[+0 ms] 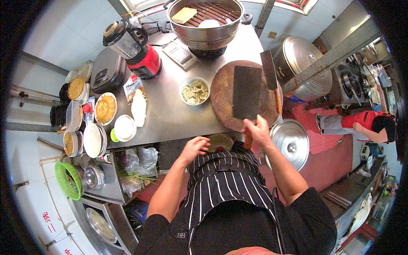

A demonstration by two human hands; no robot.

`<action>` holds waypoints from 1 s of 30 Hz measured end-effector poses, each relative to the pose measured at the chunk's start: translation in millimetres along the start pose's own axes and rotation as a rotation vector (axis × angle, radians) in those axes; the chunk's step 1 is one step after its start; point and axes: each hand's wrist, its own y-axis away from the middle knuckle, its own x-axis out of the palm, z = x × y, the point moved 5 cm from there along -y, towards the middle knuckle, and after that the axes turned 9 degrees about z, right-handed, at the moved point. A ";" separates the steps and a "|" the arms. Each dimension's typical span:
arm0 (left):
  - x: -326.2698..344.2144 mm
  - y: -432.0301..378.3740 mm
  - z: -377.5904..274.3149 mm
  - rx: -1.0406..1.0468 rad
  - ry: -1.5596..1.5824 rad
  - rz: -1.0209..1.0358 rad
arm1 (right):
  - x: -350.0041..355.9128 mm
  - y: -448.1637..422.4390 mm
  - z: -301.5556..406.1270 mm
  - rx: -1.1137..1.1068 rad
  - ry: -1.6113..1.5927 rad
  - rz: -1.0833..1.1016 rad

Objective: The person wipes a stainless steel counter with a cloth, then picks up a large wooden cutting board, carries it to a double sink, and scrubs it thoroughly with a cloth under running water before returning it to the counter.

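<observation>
My right hand is closed around the handle of a broad dark cleaver, whose blade lies over a round wooden chopping block. A second cleaver with a wooden handle is at the block's right edge. My left hand holds nothing, its fingers apart and slightly bent, in front of the table's near edge. Beyond it, left of the block, a white bowl of dumplings stands on the steel table.
A steel steamer pot, a digital scale and a red blender stand at the back. Plates and bowls line the left. Large lidded pots are at the right; a person in red is farther off.
</observation>
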 end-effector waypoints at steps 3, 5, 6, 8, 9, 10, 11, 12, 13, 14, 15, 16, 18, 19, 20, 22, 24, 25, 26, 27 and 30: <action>-40.3 12.9 58.7 -0.068 0.203 -0.172 | -54.2 2.5 16.0 -0.121 0.416 -0.193; -64.7 27.5 112.5 -0.158 0.287 -0.309 | -67.6 -3.1 28.2 -0.138 0.787 -0.286; -76.8 37.7 141.3 -0.205 0.254 -0.341 | -66.4 -7.4 34.8 -0.149 0.939 -0.339; -98.9 59.8 204.8 -0.342 0.182 -0.426 | -59.8 -19.3 26.9 -0.285 1.013 -0.368; -98.7 65.8 227.2 -0.402 0.164 -0.448 | -60.7 -19.5 24.3 -0.230 1.104 -0.401; -97.7 72.8 246.5 -0.438 0.156 -0.454 | -59.9 -22.2 20.2 -0.179 1.191 -0.426; -92.7 79.7 262.5 -0.502 0.159 -0.447 | -61.5 -23.4 7.2 -0.146 1.227 -0.401; -87.7 88.1 278.1 -0.567 0.168 -0.445 | -62.8 -23.1 -7.9 -0.127 1.213 -0.374; -85.1 91.6 298.2 -0.618 0.188 -0.419 | -65.0 -21.2 -20.6 -0.177 1.217 -0.367; -84.2 97.7 317.9 -0.672 0.213 -0.399 | -64.2 -19.6 -31.3 -0.228 1.215 -0.350; -73.3 106.3 325.3 -0.704 0.212 -0.409 | -60.5 -18.1 -41.5 -0.204 1.198 -0.340; -66.0 114.3 332.5 -0.719 0.227 -0.390 | -56.9 -16.7 -48.5 -0.184 1.179 -0.328; -48.8 119.2 330.3 -0.701 0.206 -0.304 | -72.0 -11.9 -59.1 -0.171 1.235 -0.339; -46.9 127.0 335.8 -0.702 0.258 -0.340 | -67.4 -15.0 -59.3 -0.109 1.292 -0.311; -43.3 133.3 343.2 -0.712 0.260 -0.289 | -61.8 -16.1 -56.7 -0.051 1.350 -0.284; -30.1 146.7 363.4 -0.708 0.307 -0.275 | -47.3 -14.0 -44.3 -0.156 1.423 -0.228; -12.8 164.4 391.0 -0.632 0.510 -0.447 | 2.4 4.1 -17.8 -0.446 1.336 -0.205; -2.2 171.0 399.6 -0.562 0.608 -0.414 | 16.4 16.4 -22.1 -0.485 1.196 -0.122; 11.7 177.0 403.2 -0.541 0.662 -0.464 | 27.8 31.3 -30.1 -0.510 1.056 -0.037; 30.2 182.6 410.7 -0.506 0.710 -0.513 | 43.1 42.1 -51.7 -0.403 1.059 0.177; 88.9 181.9 439.9 -0.431 0.691 -0.646 | 54.4 72.5 -167.9 -0.076 1.030 0.667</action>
